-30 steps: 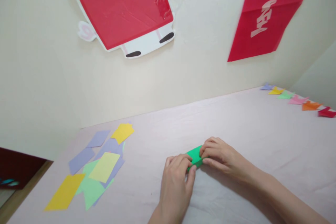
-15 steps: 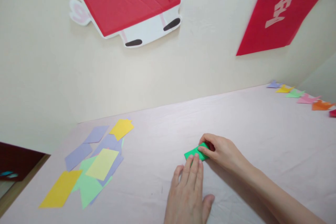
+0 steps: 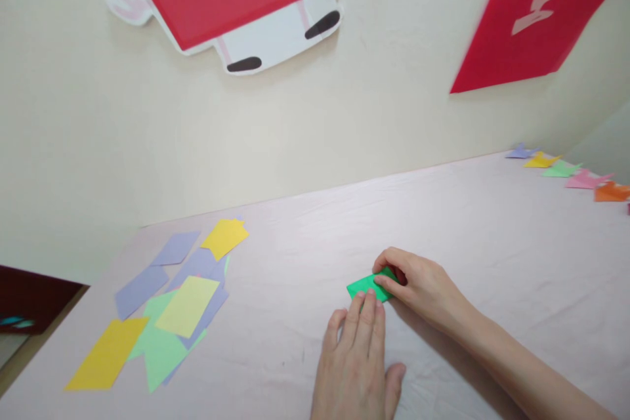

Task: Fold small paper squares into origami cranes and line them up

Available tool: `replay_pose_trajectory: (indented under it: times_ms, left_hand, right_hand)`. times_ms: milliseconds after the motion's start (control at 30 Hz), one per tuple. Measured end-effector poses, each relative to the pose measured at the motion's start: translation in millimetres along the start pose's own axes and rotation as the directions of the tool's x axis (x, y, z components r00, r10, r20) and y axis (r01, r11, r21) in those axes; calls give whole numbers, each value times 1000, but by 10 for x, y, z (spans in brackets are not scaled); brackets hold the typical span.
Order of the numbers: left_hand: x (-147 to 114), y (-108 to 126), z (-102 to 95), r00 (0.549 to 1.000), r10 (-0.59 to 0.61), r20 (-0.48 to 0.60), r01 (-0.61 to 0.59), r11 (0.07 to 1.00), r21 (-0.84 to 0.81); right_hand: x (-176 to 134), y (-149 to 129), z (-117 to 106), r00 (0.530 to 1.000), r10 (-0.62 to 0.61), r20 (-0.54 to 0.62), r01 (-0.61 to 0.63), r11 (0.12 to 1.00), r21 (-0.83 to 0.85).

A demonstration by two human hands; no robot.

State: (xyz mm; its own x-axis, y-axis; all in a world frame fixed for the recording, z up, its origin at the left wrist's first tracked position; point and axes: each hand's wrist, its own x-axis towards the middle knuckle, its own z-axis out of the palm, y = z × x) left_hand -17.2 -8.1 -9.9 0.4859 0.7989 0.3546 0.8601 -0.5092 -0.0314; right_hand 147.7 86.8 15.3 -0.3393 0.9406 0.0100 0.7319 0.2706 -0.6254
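A small folded piece of green paper point(image 3: 363, 286) lies on the pale tablecloth point(image 3: 275, 275) in front of me. My left hand point(image 3: 352, 348) rests flat, its fingertips on the paper's near edge and its thumb held apart. At the paper's right end, my right hand point(image 3: 418, 282) pinches it between thumb and curled forefinger. The right hand's other fingers and part of that end are hidden from view.
On the left lie scattered sheets: a yellow one point(image 3: 107, 354), a pale yellow one point(image 3: 188, 306), purple ones point(image 3: 142, 291) and green ones point(image 3: 165, 354). Several folded paper pieces point(image 3: 561, 168) line the far right edge. Behind stands a wall with red decorations point(image 3: 522, 26).
My view has shifted slightly, so the wall decorations sit a little higher. Both hands keep nearly the same hold on the green paper.
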Motion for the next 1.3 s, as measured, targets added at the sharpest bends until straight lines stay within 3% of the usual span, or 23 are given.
replay_pose_trajectory:
  times_ms: [567,933,1300]
  left_hand:
    - [35,11,-20,999,-45,-16,44,998,-52]
    - [78,-12,-116,996,-36,82,40,998,-46]
    - [84,-11,-126,997,-28,78,33,997,-63]
  right_hand:
    - [14,-7,30,1000,3,-16,-3,1000,0]
    - [-1,-2,75,999,-32,-36,32,999,-20]
    - [-167,-76,90,989,-114,-98,113,994,-14]
